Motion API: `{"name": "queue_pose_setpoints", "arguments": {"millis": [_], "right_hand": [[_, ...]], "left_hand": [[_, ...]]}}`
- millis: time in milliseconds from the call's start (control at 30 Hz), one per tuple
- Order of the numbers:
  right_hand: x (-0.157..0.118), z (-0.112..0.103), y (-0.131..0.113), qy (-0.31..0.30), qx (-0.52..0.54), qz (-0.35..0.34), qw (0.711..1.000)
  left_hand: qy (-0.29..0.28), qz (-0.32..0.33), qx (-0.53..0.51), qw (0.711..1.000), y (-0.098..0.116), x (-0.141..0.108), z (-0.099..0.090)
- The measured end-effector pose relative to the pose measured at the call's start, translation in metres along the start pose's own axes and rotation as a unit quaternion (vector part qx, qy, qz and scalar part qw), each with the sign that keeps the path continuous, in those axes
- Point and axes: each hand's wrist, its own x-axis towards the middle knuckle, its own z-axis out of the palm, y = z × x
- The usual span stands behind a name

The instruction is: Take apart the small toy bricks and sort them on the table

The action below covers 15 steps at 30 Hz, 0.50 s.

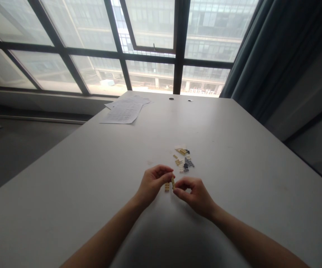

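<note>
Between my two hands is a narrow tan toy brick piece (pixel 173 182), held on edge above the table. My left hand (pixel 154 181) pinches its upper end between thumb and fingers. At its lower end, my right hand (pixel 193 191) grips it with thumb and forefinger. Just below my left fingertips, another tan studded brick (pixel 167 187) shows, partly hidden by the hand; whether it rests on the table I cannot tell. Beyond my hands lies a loose pile of small bricks, with tan pieces (pixel 181 151), grey pieces (pixel 189 162) and white pieces (pixel 181 168) among them.
All this is on a large white table (pixel 94 178). Printed paper sheets (pixel 124 111) lie at its far left. Two small round fittings, one a dark disc (pixel 171 99), sit near the far edge. Behind are framed windows (pixel 150 74) and a dark curtain (pixel 261 56) at right.
</note>
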Motion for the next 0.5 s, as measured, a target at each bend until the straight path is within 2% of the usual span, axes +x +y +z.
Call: {"name": "queue_pose_setpoints", "arguments": {"millis": [167,300,400,467,500], "right_hand": [[-0.002,0.001,0.002,0.056,-0.085,-0.085,0.991],[-0.002,0.002,0.003,0.047,-0.145,-0.151,0.977],[-0.001,-0.002,0.004,0.045,-0.164,-0.155,0.973],[0.0,-0.007,0.006,0.044,-0.17,-0.128,0.976],[0.001,-0.009,0.007,0.038,-0.176,-0.108,0.978]], "left_hand": [[0.001,-0.002,0.001,1.0,-0.003,-0.001,0.002],[-0.01,0.007,0.029,0.999,-0.007,-0.002,0.005],[-0.029,0.033,0.123,0.991,-0.003,-0.001,-0.001],[-0.024,0.083,0.238,0.967,0.003,0.0,-0.011],[-0.019,0.116,0.304,0.945,0.006,-0.001,-0.017]]}}
